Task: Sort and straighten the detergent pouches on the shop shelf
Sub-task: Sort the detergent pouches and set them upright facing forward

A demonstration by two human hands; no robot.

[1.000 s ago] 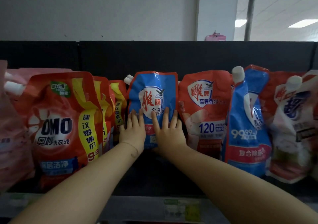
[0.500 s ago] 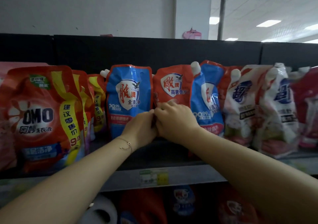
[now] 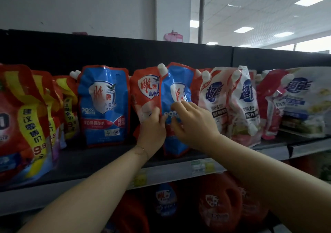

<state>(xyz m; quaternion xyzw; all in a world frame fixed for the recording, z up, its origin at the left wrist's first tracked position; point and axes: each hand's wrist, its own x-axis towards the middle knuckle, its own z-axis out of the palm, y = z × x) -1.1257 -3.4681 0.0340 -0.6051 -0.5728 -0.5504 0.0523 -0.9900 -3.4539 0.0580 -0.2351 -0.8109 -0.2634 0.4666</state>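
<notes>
— Where are the hands?
— Close together. The left hand [image 3: 152, 126] grips the red pouch [image 3: 144, 96] just right of the upright blue pouch [image 3: 103, 107]. The right hand [image 3: 194, 124] pinches the tilted blue pouch [image 3: 176, 89] next along.
— Beyond?
— White pouches [image 3: 215, 103] further right, all on the shelf [image 3: 100, 159].
</notes>
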